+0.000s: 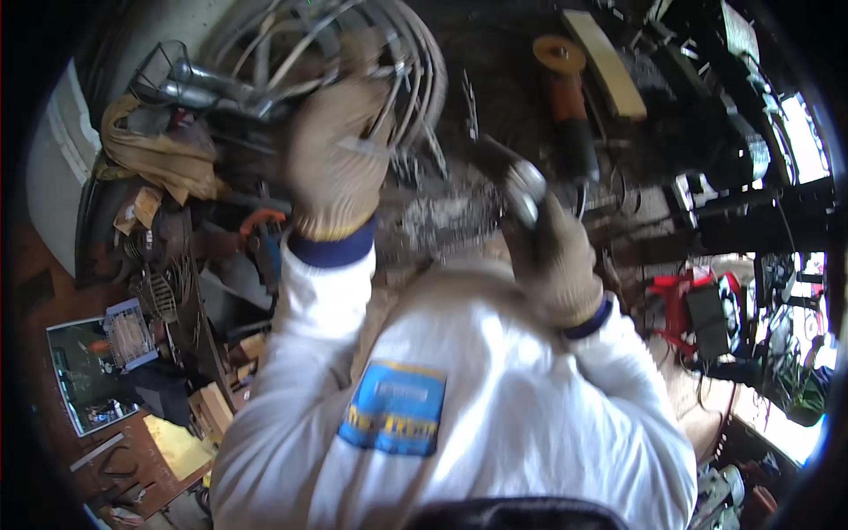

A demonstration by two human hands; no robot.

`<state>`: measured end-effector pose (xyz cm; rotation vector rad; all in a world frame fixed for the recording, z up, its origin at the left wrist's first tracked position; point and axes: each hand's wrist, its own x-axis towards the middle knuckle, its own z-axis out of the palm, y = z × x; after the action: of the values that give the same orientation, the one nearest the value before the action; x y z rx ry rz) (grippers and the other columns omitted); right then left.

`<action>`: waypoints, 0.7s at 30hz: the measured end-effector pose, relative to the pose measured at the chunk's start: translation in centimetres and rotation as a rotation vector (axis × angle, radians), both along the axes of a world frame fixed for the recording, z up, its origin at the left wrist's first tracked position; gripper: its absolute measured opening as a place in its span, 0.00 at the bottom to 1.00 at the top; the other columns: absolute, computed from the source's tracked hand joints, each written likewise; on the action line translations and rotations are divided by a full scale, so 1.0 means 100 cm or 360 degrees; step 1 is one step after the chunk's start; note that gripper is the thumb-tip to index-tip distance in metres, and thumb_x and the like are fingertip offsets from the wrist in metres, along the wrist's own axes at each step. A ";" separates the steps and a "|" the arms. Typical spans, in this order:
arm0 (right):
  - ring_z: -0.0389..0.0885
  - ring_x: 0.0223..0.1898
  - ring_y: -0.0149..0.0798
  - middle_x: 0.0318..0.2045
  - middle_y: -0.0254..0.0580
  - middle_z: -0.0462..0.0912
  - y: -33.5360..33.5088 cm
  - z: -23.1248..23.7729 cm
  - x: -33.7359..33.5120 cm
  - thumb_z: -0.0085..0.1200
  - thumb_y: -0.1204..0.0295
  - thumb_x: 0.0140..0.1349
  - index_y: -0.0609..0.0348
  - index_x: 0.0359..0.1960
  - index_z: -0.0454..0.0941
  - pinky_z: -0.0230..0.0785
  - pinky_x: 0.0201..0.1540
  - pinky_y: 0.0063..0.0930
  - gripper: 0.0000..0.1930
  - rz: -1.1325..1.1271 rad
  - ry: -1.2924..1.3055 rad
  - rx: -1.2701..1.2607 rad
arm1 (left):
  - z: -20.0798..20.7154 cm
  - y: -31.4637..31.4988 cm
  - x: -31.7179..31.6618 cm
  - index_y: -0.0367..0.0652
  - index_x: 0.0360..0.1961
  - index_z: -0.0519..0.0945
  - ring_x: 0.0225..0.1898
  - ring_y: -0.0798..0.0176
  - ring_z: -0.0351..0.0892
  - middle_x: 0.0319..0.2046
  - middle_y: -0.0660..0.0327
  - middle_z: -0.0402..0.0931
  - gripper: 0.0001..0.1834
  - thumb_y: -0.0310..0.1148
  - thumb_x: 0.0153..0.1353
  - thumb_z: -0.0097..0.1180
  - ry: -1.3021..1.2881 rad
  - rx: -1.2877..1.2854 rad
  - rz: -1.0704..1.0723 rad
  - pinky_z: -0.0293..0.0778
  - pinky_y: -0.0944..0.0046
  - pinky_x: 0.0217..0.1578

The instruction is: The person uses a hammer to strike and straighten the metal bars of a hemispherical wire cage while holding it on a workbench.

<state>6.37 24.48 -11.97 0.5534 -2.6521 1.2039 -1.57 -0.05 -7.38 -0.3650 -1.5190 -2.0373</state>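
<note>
Nearest is the person's white top (530, 424), with a blue and yellow patch (393, 408) on its front. Both forearms reach up and away in white sleeves with dark blue cuffs, and both hands wear tan knitted gloves.

The right hand (558, 272) is clenched round a dark tool (525, 187) whose shiny metal part points away from the body; blur hides its exact kind. The left hand (340, 163), farther out and also blurred, is grasping a bundle of curved metal loops (428, 71), which spreads above and around its fingers at the upper left of the table (449, 214).

To the left of that hand lies a crumpled brown cloth (155, 146), with shiny metal cylinders (208, 84) just beyond it. Past the right hand, an angle grinder (570, 102) with an orange body lies with its tan disc at the far end. Just to its right is a pale flat strip (605, 66), set at a slant.
</note>
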 end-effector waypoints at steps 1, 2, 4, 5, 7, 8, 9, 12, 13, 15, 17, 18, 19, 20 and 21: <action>0.84 0.30 0.56 0.30 0.55 0.83 0.005 -0.003 0.009 0.64 0.63 0.57 0.61 0.46 0.75 0.76 0.32 0.40 0.19 0.0023 0.0019 -0.0098 | 0.023 0.008 0.011 0.31 0.44 0.78 0.37 0.54 0.83 0.38 0.49 0.81 0.17 0.35 0.69 0.44 -0.0076 0.0636 -0.0216 0.75 0.53 0.55; 0.84 0.30 0.56 0.30 0.54 0.83 0.006 -0.006 -0.011 0.63 0.65 0.58 0.61 0.46 0.75 0.76 0.32 0.41 0.18 0.0045 0.0170 -0.0211 | 0.036 0.012 0.016 0.31 0.45 0.78 0.36 0.54 0.83 0.37 0.50 0.82 0.15 0.33 0.69 0.45 -0.0156 0.1272 -0.0430 0.73 0.54 0.57; 0.84 0.30 0.56 0.30 0.54 0.83 0.005 -0.009 -0.019 0.62 0.67 0.58 0.61 0.47 0.75 0.76 0.32 0.41 0.17 0.0021 0.0218 -0.0235 | 0.017 0.000 0.006 0.31 0.50 0.76 0.40 0.51 0.83 0.45 0.47 0.80 0.19 0.36 0.68 0.44 -0.0055 0.1186 -0.0687 0.77 0.50 0.53; 0.84 0.30 0.56 0.30 0.54 0.83 0.003 -0.004 -0.010 0.62 0.68 0.58 0.61 0.47 0.75 0.76 0.32 0.41 0.17 -0.0030 0.0150 -0.0156 | 0.017 -0.007 0.001 0.31 0.54 0.75 0.45 0.48 0.83 0.53 0.45 0.77 0.23 0.38 0.67 0.43 0.0064 0.1088 -0.0938 0.80 0.47 0.49; 0.83 0.31 0.57 0.30 0.53 0.83 0.001 -0.010 -0.014 0.62 0.68 0.58 0.61 0.47 0.75 0.76 0.34 0.41 0.17 -0.0020 0.0123 -0.0297 | 0.024 -0.016 -0.004 0.31 0.52 0.77 0.45 0.46 0.83 0.50 0.45 0.79 0.23 0.37 0.63 0.47 0.0015 0.1042 -0.0911 0.81 0.46 0.48; 0.83 0.32 0.57 0.31 0.53 0.83 0.002 -0.012 -0.012 0.62 0.68 0.58 0.61 0.47 0.75 0.76 0.35 0.42 0.17 -0.0067 0.0061 -0.0309 | 0.024 -0.021 -0.005 0.31 0.49 0.80 0.45 0.45 0.84 0.47 0.44 0.81 0.22 0.36 0.59 0.52 -0.0044 0.1015 -0.0876 0.83 0.44 0.46; 0.83 0.33 0.57 0.31 0.53 0.83 0.003 -0.015 -0.010 0.62 0.67 0.58 0.60 0.47 0.74 0.76 0.36 0.42 0.17 -0.0113 0.0000 -0.0320 | 0.019 -0.027 -0.006 0.31 0.49 0.80 0.45 0.45 0.84 0.47 0.44 0.81 0.22 0.36 0.59 0.52 -0.0066 0.1018 -0.0872 0.83 0.44 0.46; 0.83 0.35 0.58 0.32 0.54 0.83 0.004 -0.019 -0.010 0.61 0.68 0.58 0.60 0.47 0.74 0.75 0.36 0.43 0.17 -0.0128 0.0012 -0.0310 | 0.015 -0.047 -0.018 0.30 0.50 0.79 0.49 0.41 0.81 0.48 0.42 0.80 0.23 0.31 0.55 0.50 -0.0107 0.0974 -0.0785 0.80 0.39 0.50; 0.83 0.35 0.58 0.32 0.54 0.82 0.005 -0.021 -0.010 0.61 0.69 0.58 0.60 0.47 0.74 0.75 0.36 0.43 0.17 -0.0133 -0.0030 -0.0323 | 0.016 -0.044 -0.018 0.30 0.50 0.79 0.49 0.41 0.81 0.48 0.42 0.80 0.23 0.31 0.55 0.50 -0.0114 0.0974 -0.0788 0.80 0.39 0.50; 0.83 0.34 0.58 0.32 0.54 0.82 0.004 -0.021 -0.008 0.61 0.68 0.58 0.61 0.47 0.74 0.74 0.36 0.43 0.17 -0.0141 -0.0037 -0.0329 | 0.020 -0.034 -0.017 0.30 0.51 0.79 0.50 0.41 0.81 0.49 0.41 0.79 0.23 0.33 0.55 0.51 -0.0184 0.1145 -0.0833 0.78 0.38 0.52; 0.83 0.34 0.58 0.32 0.54 0.82 0.004 -0.020 -0.006 0.61 0.68 0.59 0.62 0.47 0.74 0.74 0.36 0.43 0.17 -0.0143 -0.0043 -0.0338 | 0.018 -0.036 -0.020 0.30 0.52 0.78 0.52 0.41 0.79 0.51 0.41 0.78 0.25 0.34 0.55 0.51 -0.0214 0.1092 -0.0875 0.76 0.39 0.54; 0.83 0.34 0.57 0.32 0.54 0.83 0.007 -0.021 -0.005 0.61 0.68 0.59 0.63 0.48 0.74 0.75 0.36 0.42 0.18 -0.0079 -0.0004 -0.0330 | 0.016 -0.036 -0.022 0.31 0.53 0.78 0.53 0.41 0.79 0.52 0.40 0.77 0.25 0.34 0.56 0.51 -0.0168 0.1086 -0.0899 0.75 0.39 0.55; 0.84 0.34 0.56 0.32 0.54 0.83 0.008 -0.020 -0.005 0.61 0.67 0.59 0.63 0.48 0.74 0.75 0.35 0.41 0.19 -0.0011 0.0036 -0.0323 | 0.015 -0.036 -0.023 0.31 0.54 0.77 0.53 0.40 0.78 0.53 0.40 0.76 0.26 0.35 0.56 0.51 -0.0119 0.1080 -0.0920 0.74 0.39 0.56; 0.84 0.34 0.56 0.32 0.54 0.83 0.007 -0.018 -0.005 0.61 0.67 0.59 0.63 0.48 0.74 0.75 0.35 0.41 0.19 -0.0011 0.0034 -0.0326 | 0.014 -0.035 -0.023 0.31 0.54 0.77 0.53 0.40 0.78 0.53 0.40 0.76 0.26 0.35 0.56 0.51 -0.0122 0.1078 -0.0918 0.74 0.39 0.56; 0.84 0.33 0.56 0.32 0.54 0.83 0.005 -0.013 -0.007 0.62 0.67 0.59 0.64 0.49 0.73 0.76 0.35 0.41 0.20 0.0031 0.0021 -0.0355 | 0.014 -0.034 -0.023 0.31 0.55 0.76 0.54 0.40 0.78 0.53 0.40 0.76 0.26 0.35 0.56 0.51 -0.0100 0.1140 -0.1007 0.74 0.39 0.56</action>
<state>5.67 24.95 -13.29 0.5476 -2.4622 1.4716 -3.89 -3.41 -5.98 -0.5276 -0.6346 -2.9287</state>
